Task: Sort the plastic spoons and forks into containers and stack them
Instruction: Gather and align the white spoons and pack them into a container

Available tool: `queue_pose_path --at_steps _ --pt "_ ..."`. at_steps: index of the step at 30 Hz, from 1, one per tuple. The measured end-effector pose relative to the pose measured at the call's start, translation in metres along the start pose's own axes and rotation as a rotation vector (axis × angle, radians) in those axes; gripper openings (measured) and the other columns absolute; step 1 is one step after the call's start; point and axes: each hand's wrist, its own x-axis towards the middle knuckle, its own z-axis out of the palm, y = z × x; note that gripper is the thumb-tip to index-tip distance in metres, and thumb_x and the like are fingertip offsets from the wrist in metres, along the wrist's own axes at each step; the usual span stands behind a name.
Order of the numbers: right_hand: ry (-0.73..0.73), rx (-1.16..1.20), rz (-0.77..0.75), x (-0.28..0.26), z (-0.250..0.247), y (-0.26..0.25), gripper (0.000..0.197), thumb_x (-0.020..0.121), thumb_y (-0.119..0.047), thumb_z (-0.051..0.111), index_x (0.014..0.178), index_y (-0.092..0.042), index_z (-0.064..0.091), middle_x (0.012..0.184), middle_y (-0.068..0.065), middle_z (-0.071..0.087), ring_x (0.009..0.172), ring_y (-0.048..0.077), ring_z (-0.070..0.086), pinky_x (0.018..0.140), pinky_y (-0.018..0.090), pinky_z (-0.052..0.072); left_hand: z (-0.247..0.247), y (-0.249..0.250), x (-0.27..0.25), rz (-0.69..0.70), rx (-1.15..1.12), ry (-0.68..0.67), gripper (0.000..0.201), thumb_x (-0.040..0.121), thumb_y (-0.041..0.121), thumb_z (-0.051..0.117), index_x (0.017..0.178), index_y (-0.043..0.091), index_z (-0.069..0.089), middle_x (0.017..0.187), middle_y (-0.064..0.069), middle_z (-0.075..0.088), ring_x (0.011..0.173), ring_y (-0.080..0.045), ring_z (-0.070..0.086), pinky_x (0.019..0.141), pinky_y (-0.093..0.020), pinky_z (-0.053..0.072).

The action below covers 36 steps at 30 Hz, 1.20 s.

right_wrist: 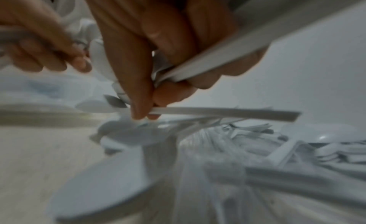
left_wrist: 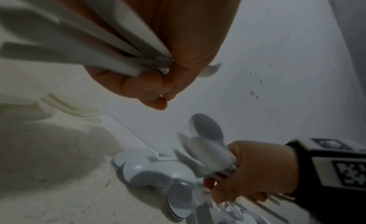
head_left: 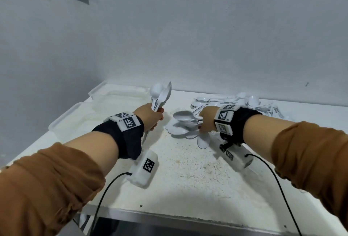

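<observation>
A bundle of white plastic spoons (head_left: pixel 161 94) was gripped by the handles in the left hand (head_left: pixel 150 118), fingers curled round them, bowls up. A second clutch of spoons (head_left: pixel 185 118) was held in the right hand (head_left: pixel 207 120), fingers closed on the handles, at the near edge of the loose cutlery pile (head_left: pixel 244 104). Clear containers (head_left: pixel 116 94) stood left of that pile, well apart. The spoons were judged light, thin, smooth and apt to slip or fan out; best taken by the handles, bunched together.

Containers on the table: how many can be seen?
2, both shallow, at the table's left: one container by the wall, the other container nearer, beside the left hand. More may be hidden.
</observation>
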Motion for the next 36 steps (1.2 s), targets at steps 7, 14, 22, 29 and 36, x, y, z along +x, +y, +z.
queue_pose_path --at_steps 7,14,22,29,36 --pt "0.131 0.210 0.123 -0.023 -0.021 0.039 0.029 0.078 -0.039 0.066 0.068 -0.016 0.051 0.062 -0.002 0.050 0.067 0.022 0.054 0.058 0.026 0.040 0.015 0.009 0.013 0.008 0.278 -0.069 0.004 0.093 0.016 0.050 0.094 0.013 0.053 0.065 -0.002 0.048 0.052 -0.014 0.042 0.049 -0.021 0.035" --pt "0.100 0.539 0.131 -0.029 -0.013 0.062 0.025 0.083 -0.030 0.062 0.060 -0.019 0.063 0.060 -0.001 0.061 0.046 0.015 0.050 0.055 0.024 0.043 0.044 0.012 0.036 0.015 0.685 -0.137 0.019 0.087 0.028 0.055 0.090 0.009 0.055 0.088 -0.008 0.059 0.094 -0.030 0.064 0.073 -0.029 0.042" --pt "0.140 0.677 0.229 -0.035 -0.008 0.072 0.028 0.082 -0.031 0.061 0.056 -0.020 0.063 0.063 0.001 0.059 0.053 0.019 0.049 0.062 0.027 0.042 0.048 0.009 0.047 -0.035 0.852 -0.145 0.036 0.082 0.039 0.062 0.102 0.010 0.054 0.081 -0.002 0.054 0.078 -0.024 0.057 0.069 -0.028 0.044" --pt "0.138 0.730 0.177 -0.041 -0.002 0.079 0.030 0.081 -0.036 0.064 0.055 -0.022 0.063 0.058 -0.003 0.058 0.052 0.017 0.048 0.060 0.027 0.041 0.051 0.018 0.038 -0.080 0.788 -0.190 0.028 0.082 0.024 0.061 0.062 0.012 0.046 0.060 -0.001 0.050 0.054 -0.016 0.047 0.051 -0.020 0.035" --pt "0.187 0.753 0.195 -0.048 -0.007 0.078 0.033 0.086 -0.032 0.058 0.056 -0.018 0.060 0.058 0.001 0.055 0.048 0.018 0.046 0.054 0.025 0.038 0.034 0.027 0.016 -0.070 0.499 -0.213 0.030 0.082 0.020 0.062 0.056 0.014 0.048 0.044 0.003 0.049 0.046 -0.014 0.040 0.053 -0.022 0.033"
